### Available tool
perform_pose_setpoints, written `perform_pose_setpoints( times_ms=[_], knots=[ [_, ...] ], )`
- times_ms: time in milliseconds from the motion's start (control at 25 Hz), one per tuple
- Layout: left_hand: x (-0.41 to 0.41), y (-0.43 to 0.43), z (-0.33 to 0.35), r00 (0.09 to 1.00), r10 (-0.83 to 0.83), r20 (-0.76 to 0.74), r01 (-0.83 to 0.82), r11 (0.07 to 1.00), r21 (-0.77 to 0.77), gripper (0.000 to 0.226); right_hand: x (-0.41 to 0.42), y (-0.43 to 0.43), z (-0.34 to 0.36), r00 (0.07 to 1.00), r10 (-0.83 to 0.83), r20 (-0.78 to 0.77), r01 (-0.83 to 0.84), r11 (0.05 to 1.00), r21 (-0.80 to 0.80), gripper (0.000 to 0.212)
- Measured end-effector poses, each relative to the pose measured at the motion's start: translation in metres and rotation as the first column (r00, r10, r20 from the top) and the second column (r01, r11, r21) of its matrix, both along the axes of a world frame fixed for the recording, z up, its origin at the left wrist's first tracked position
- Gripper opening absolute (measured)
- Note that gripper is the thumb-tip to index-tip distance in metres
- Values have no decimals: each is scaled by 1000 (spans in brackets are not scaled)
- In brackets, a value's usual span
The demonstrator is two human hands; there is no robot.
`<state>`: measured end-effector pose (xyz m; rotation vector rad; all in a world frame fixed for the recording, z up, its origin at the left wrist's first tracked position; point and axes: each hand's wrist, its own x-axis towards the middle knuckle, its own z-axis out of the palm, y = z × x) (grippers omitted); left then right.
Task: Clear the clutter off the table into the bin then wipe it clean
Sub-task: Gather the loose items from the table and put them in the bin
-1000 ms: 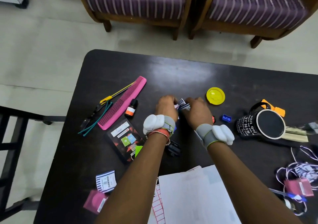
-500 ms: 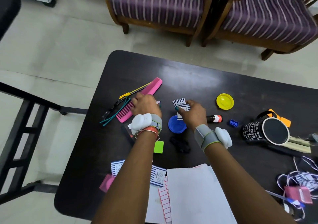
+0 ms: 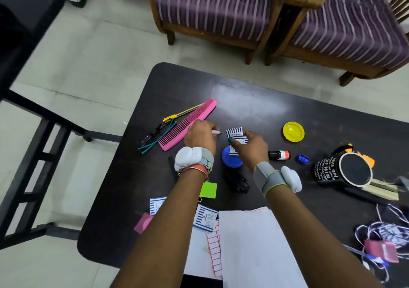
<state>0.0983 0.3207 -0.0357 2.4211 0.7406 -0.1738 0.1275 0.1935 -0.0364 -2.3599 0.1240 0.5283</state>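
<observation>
Dark table (image 3: 243, 101) is carrying everything, and both your hands are working over its middle. White paper sheets (image 3: 250, 243) are lying nearest you, under and between your forearms. Pink comb (image 3: 188, 124) is lying flat just left of your left hand (image 3: 200, 136); I can't tell whether its near edge is touching your knuckles or tucked under them. Black mug (image 3: 325, 172) is sitting well right of your right hand (image 3: 252, 148). Blue lid (image 3: 230, 161) is sitting partly under your right hand, between both wrists. Yellow lid (image 3: 293, 131) is sitting right of and beyond that hand, apart from it. Green sticky note (image 3: 208, 190) is lying just behind your left wrist. Your right hand is pinching striped sachets (image 3: 234, 132) between thumb and fingers, holding them above the blue lid. Your left hand's fingers are curling around what looks like a small pink scrap (image 3: 216, 132); it's blurred, with only the tip showing, pointing toward the sachets. Small bottle (image 3: 279, 155) is lying just right of your right hand, and blue sharpener (image 3: 303, 158) is sitting just past it.
</observation>
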Motion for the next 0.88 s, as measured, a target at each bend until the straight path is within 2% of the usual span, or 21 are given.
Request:
perform_pose_setpoints(
  times_ms=[120,280,440,600,760,800,840,880],
  knots=[
    [-10,-2,37,976,194,95,-167,957,-236,8,-3,-4,34,1000,-16,10,16,999,38,30],
    [-24,-6,123,933,321,164,-246,900,-361,16,-10,-9,116,997,-35,61,28,992,123,28],
    [-46,-10,223,898,380,223,-283,885,-371,16,-26,-11,212,992,-17,122,-10,976,217,28],
    [-81,-3,331,826,447,343,-318,872,-372,13,-55,-6,316,982,28,186,-95,927,363,24],
    [-97,14,383,809,426,406,-313,896,-316,13,-67,6,370,979,92,184,-153,925,349,26],
    [-153,40,444,726,502,470,-398,864,-308,13,-107,31,427,952,186,244,-266,898,352,26],
    [-186,54,477,680,515,522,-434,856,-280,14,-131,44,462,936,239,258,-321,880,351,23],
    [-186,63,484,692,502,519,-430,864,-263,15,-131,47,471,927,249,280,-343,866,363,18]
  ],
)
